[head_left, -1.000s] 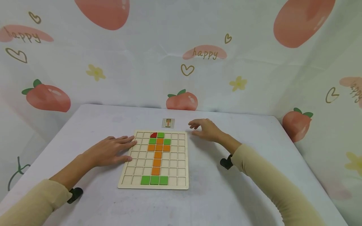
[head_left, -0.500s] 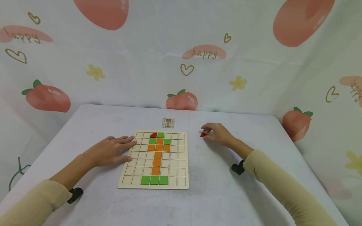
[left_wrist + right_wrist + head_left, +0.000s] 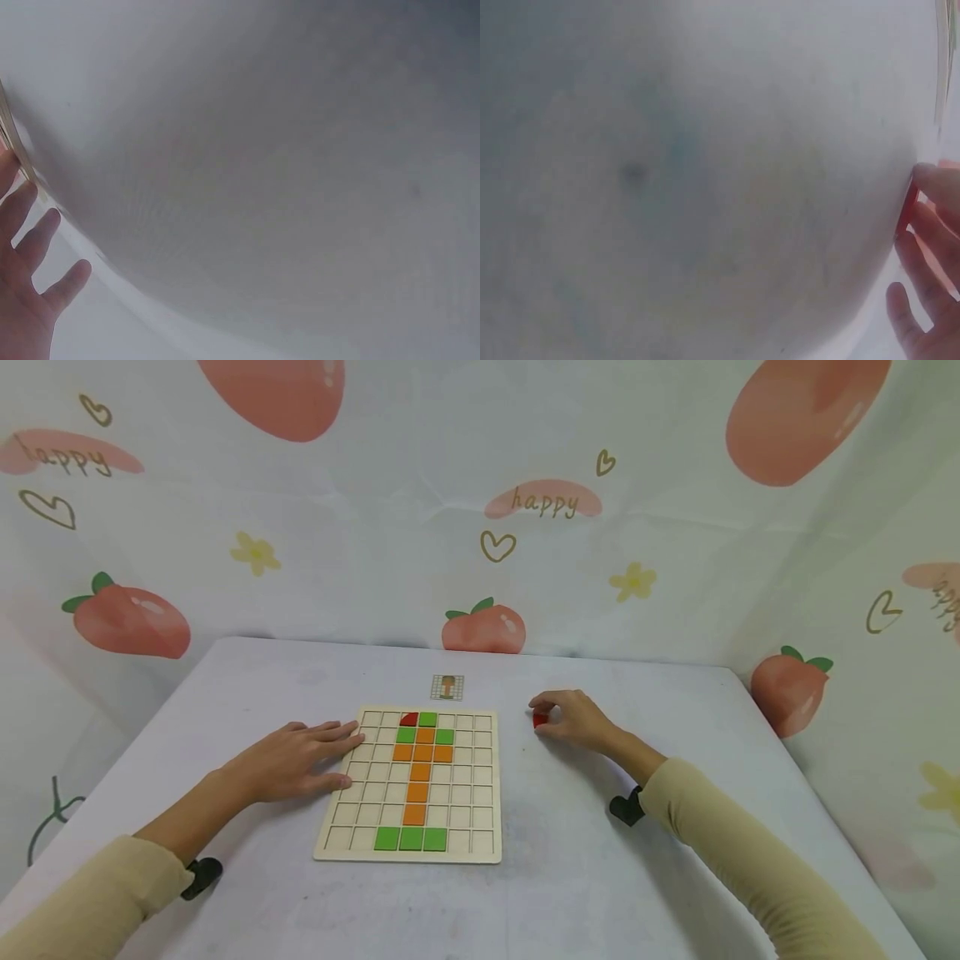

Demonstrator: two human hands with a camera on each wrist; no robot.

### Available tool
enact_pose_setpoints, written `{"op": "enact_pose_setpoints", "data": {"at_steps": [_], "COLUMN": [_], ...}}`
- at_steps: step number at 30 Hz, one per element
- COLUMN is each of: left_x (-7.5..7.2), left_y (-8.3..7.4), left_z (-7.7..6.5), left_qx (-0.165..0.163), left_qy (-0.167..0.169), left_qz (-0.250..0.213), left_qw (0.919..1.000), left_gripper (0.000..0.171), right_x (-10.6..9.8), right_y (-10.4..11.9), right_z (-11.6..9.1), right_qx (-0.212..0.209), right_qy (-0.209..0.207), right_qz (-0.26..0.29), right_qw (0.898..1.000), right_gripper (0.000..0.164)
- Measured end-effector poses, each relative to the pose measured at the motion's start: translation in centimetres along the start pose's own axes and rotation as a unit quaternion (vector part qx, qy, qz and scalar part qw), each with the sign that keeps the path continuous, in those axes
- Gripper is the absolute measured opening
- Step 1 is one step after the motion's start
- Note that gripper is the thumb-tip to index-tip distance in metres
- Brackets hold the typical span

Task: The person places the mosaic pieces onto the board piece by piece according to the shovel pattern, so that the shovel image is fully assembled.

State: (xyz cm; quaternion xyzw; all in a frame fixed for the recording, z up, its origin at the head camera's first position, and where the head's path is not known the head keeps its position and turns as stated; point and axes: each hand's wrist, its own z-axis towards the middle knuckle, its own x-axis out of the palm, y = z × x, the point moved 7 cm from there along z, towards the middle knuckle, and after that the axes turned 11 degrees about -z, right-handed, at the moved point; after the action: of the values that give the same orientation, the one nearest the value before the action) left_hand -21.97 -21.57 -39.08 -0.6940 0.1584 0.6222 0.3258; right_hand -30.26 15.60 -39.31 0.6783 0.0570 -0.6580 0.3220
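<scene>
A pale square grid board (image 3: pixel 472 793) lies on the table, with green, orange and red tiles set in its cells. Flat along the board's left edge rests my left hand (image 3: pixel 288 764), fingers spread and fingertips on the rim. To the right of the board, my right hand (image 3: pixel 577 722) pinches a small red tile (image 3: pixel 539 720) between thumb and fingers, low over the table. The right wrist view shows the red tile (image 3: pixel 907 206) edge-on at the fingertips. A quarter-round red tile (image 3: pixel 409 720) sits in the board's top row beside a green tile (image 3: pixel 427 719).
Behind the board lies a small pattern card (image 3: pixel 447 687) with a gridded picture. The white table (image 3: pixel 600 893) ends at a hanging cloth (image 3: pixel 375 527) printed with peaches, hearts and flowers.
My right hand has moved right and toward me, away from the board's top right corner, and has taken hold of a red tile. The left hand stays put.
</scene>
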Motion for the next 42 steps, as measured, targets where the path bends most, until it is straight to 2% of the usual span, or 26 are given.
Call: {"op": "enact_pose_setpoints", "data": {"at_steps": [3, 10, 15, 26, 35, 42], "left_x": [0.07, 0.06, -0.05, -0.14, -0.12, -0.05], "left_y": [0.06, 0.05, -0.03, -0.15, -0.11, -0.02], "left_z": [-0.02, -0.04, -0.02, -0.01, -0.01, -0.06], "left_qx": [-0.001, 0.0, 0.002, 0.0, -0.002, -0.001], "left_qy": [0.001, 0.0, -0.002, -0.002, -0.001, -0.002], "left_qz": [0.0, 0.003, 0.006, 0.005, 0.002, 0.002], "left_qw": [1.0, 1.0, 1.0, 1.0, 1.0, 1.0], "left_gripper": [0.07, 0.07, 0.069, 0.069, 0.069, 0.069], "right_x": [0.02, -0.4, -0.56, -0.65, -0.53, 0.1], "right_y": [0.11, -0.13, -0.29, 0.13, 0.18, 0.53], "right_z": [-0.06, -0.47, -0.57, -0.55, -0.44, 0.24], "right_qx": [0.004, 0.063, 0.086, 0.077, 0.055, 0.035], "right_qy": [-0.004, -0.023, -0.034, -0.044, -0.043, -0.027], "right_qz": [-0.006, -0.045, -0.061, -0.066, -0.048, -0.02], "right_qw": [1.0, 0.997, 0.994, 0.994, 0.996, 0.999], "right_gripper": [0.037, 0.04, 0.038, 0.035, 0.033, 0.035]}}
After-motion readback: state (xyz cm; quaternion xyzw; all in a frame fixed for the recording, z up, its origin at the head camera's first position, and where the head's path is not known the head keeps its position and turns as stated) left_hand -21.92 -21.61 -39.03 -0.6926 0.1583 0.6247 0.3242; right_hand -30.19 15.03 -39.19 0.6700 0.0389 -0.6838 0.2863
